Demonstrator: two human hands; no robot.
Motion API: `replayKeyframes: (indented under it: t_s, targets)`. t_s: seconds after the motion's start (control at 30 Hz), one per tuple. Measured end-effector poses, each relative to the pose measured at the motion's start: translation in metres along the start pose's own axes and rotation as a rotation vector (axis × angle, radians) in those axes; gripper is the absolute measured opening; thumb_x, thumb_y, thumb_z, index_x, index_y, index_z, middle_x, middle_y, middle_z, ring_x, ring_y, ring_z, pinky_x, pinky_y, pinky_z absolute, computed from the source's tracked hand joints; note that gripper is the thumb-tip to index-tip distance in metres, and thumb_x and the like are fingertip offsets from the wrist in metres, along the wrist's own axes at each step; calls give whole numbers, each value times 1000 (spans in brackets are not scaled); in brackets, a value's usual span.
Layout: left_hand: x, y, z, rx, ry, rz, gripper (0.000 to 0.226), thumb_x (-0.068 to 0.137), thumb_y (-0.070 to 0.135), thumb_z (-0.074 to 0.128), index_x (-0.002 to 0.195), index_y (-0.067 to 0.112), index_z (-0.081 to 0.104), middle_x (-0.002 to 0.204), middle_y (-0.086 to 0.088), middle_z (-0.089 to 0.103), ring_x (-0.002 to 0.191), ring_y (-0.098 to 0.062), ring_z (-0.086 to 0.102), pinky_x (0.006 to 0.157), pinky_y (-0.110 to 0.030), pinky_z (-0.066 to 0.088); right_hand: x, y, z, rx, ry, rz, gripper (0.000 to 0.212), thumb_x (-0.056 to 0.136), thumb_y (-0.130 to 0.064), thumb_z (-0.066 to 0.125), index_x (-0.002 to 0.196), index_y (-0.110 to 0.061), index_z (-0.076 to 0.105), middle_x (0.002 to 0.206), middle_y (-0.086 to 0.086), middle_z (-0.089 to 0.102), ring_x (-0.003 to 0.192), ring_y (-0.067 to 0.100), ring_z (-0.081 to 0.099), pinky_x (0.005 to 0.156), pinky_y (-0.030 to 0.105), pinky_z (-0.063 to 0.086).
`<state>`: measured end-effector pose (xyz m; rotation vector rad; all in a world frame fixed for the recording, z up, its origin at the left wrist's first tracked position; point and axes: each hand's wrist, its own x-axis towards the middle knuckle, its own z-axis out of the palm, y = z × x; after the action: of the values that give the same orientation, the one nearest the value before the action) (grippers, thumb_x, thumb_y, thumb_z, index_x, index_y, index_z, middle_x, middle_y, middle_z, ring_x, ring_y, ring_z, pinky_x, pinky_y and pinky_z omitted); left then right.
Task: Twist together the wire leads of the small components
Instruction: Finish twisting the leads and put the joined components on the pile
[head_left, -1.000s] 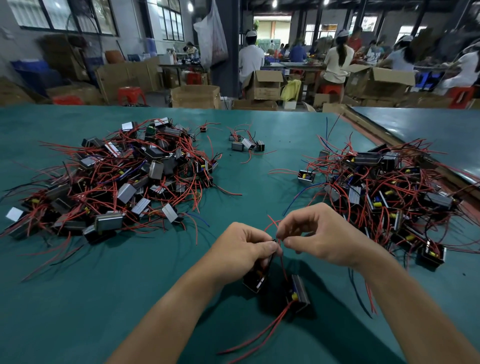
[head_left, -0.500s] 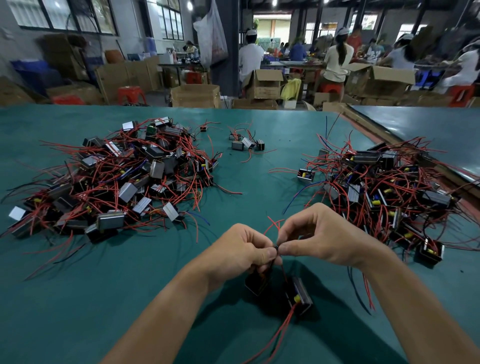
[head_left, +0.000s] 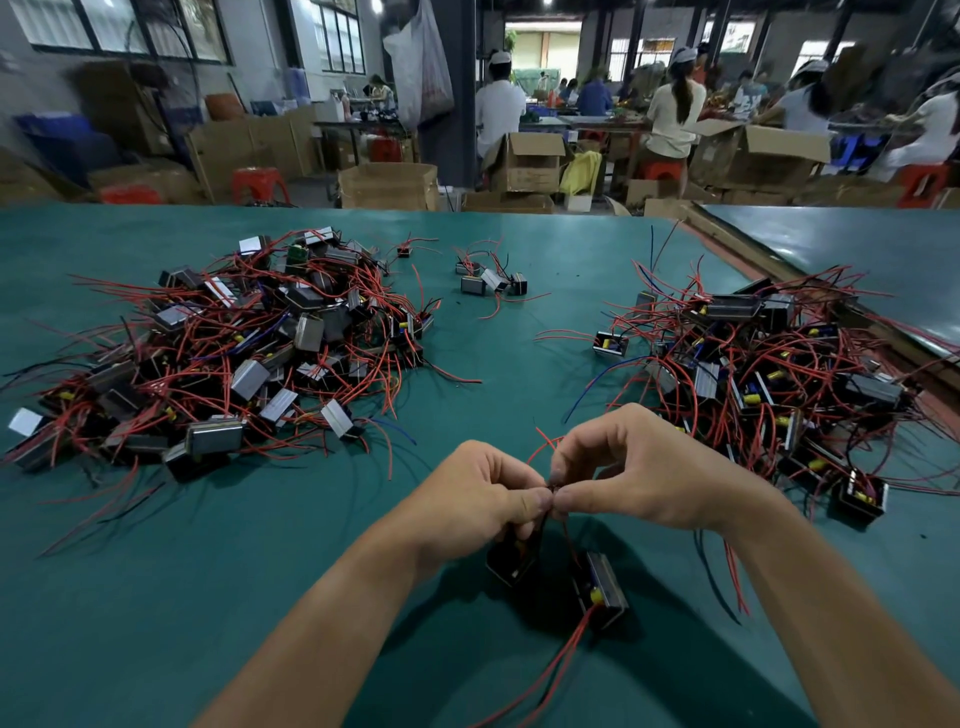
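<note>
Left hand (head_left: 480, 496) and right hand (head_left: 639, 478) pinch wire leads (head_left: 551, 486) between them (fingertips touching); components (head_left: 600, 587) below.

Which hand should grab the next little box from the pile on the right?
Probably the right hand: it is beside that pile, while the left hand is farther off and would have to cross over. Both pinch the wire leads, so it must let go first.

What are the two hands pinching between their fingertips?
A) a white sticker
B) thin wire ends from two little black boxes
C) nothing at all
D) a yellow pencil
B: the left hand and right hand meet fingertip to fingertip on the thin wire leads, which run down to two small black box-shaped components just below them.
</note>
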<state>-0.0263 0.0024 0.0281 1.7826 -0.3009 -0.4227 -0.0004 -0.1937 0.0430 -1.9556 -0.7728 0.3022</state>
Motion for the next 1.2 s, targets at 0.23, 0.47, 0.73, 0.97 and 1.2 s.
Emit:
replayKeyframes:
  t_s: [0.23,0.47,0.73,0.97,1.2]
  targets:
    - [0,2,1,-56,-50,-25,26,93,2,57,72,9,70,48,2,54,51,-11,39,50,-21,28,-1,-4,0,-13,-4,34,14,81,-24,78,75,-13,70,71,1,73,63,5,59,63,16,46]
    - [3,-6,2,-5,-10,69,17,92,4,62,80,6,75,54,1,57,53,-12,43,51,-23,33,-1,-9,0,-17,-33,197,22,92,-7,64,70,-12,66,58,6,59,57,16,51,56,24,42]
    - [4,-3,6,40,116,81,33,91,6,63,63,20,74,49,5,54,47,-8,40,47,-19,30,3,-6,5,186,78,277,21,90,-6,65,70,-14,64,60,2,60,50,9,49,46,19,40]
    - [3,1,1,-145,54,-71,36,92,7,60,60,17,75,47,4,53,45,-5,43,47,-17,29,5,5,5,37,144,29,19,84,-1,72,79,-19,70,66,4,65,60,15,54,61,33,46]
    - [4,0,-3,-139,15,-101,31,91,9,61,64,15,75,48,4,53,43,-2,43,45,-14,30,4,4,3,-88,102,-18,11,84,-6,74,87,-16,78,75,8,73,68,13,59,65,35,51]
